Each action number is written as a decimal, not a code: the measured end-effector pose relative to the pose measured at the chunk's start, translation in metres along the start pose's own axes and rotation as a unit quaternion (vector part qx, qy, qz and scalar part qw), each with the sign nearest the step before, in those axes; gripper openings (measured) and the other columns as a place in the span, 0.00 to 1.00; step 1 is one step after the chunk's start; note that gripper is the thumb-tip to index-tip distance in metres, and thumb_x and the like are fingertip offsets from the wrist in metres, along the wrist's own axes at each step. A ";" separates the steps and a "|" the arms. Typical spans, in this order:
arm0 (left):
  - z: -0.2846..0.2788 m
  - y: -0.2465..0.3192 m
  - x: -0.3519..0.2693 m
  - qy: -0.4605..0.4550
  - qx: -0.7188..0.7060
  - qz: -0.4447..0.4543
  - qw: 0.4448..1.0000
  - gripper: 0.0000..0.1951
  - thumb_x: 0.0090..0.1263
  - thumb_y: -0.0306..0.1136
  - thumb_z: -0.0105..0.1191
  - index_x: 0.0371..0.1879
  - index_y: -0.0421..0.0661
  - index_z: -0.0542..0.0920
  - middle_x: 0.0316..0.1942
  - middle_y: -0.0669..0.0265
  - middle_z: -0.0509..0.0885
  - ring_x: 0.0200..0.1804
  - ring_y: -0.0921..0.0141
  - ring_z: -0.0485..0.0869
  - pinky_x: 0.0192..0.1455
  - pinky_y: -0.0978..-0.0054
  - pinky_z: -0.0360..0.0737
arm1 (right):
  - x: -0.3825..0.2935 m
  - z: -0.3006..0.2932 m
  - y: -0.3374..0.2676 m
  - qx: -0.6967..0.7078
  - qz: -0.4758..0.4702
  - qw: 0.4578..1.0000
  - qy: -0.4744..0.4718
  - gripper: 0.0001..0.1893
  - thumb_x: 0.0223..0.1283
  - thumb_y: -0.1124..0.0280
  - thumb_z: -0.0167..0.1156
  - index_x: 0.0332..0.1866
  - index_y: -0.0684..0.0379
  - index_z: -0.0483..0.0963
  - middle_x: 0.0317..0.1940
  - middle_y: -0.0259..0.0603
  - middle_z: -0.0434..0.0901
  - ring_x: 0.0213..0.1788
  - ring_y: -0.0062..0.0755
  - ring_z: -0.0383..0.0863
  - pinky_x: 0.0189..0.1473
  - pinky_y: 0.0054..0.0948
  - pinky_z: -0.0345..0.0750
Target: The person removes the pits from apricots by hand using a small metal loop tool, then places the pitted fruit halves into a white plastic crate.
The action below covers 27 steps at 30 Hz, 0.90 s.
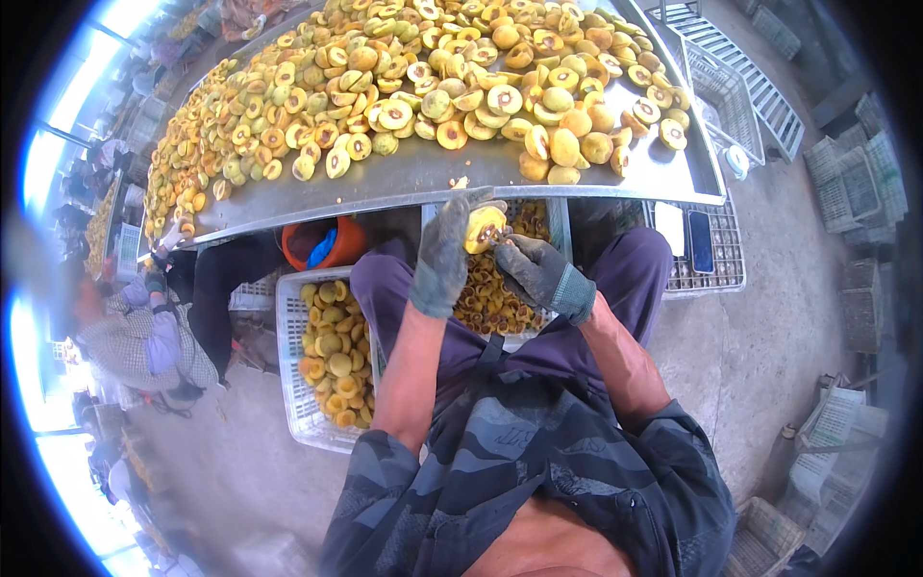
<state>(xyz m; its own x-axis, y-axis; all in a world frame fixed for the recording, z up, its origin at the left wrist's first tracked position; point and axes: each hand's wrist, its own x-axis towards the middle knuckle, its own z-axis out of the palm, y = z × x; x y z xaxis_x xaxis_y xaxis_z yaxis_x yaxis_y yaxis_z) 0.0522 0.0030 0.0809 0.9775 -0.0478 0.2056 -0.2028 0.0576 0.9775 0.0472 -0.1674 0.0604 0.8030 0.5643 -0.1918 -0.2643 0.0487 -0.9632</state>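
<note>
My left hand, in a dark work glove, holds a halved yellow stone fruit, cut face to the right. My gloved right hand is at the fruit's cut face, its thumb and finger pinched around a small dark thing at the pit, perhaps a tool tip; the fingers mostly hide it. Both hands are just off the near edge of a metal table heaped with halved fruit. Below them, between my knees, is a crate with small brownish pieces, probably pits or scraps.
A white plastic crate of fruit halves stands left of my legs, near an orange bucket with a blue item. A phone lies on a crate at right. A co-worker sits at left. Stacked crates stand far right.
</note>
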 end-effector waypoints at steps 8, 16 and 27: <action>0.033 -0.042 -0.013 0.246 -0.148 -0.020 0.958 0.29 0.84 0.53 0.39 0.43 0.36 0.83 0.36 0.57 0.88 0.34 0.66 0.87 0.39 0.70 0.86 | 0.003 0.013 0.020 0.001 -0.018 1.000 -0.014 0.19 0.80 0.51 0.46 0.41 0.57 0.73 0.19 0.27 0.70 0.15 0.14 0.64 0.16 0.21 0.61; 0.030 -0.031 -0.011 0.271 -0.075 -0.018 0.959 0.30 0.84 0.52 0.38 0.37 0.36 0.84 0.31 0.59 0.87 0.30 0.69 0.85 0.36 0.73 0.84 | 0.013 0.013 0.032 -0.050 -0.062 0.997 -0.022 0.17 0.80 0.55 0.47 0.42 0.58 0.75 0.24 0.26 0.72 0.19 0.13 0.66 0.22 0.20 0.64; 0.026 -0.021 -0.014 0.243 -0.035 -0.013 0.969 0.30 0.85 0.49 0.36 0.36 0.34 0.86 0.31 0.59 0.89 0.32 0.69 0.86 0.39 0.75 0.83 | -0.002 0.012 0.002 0.076 0.079 0.990 -0.090 0.20 0.79 0.47 0.49 0.38 0.53 0.73 0.20 0.26 0.68 0.15 0.13 0.62 0.16 0.18 0.59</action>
<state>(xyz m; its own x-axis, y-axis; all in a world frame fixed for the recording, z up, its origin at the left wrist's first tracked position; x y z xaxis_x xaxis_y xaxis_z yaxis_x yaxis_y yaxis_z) 0.0416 -0.0239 0.0589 0.8980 0.4241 0.1171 -0.1891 0.1317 0.9731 0.0386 -0.1586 0.0610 0.6411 0.7117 -0.2872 -0.4664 0.0641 -0.8822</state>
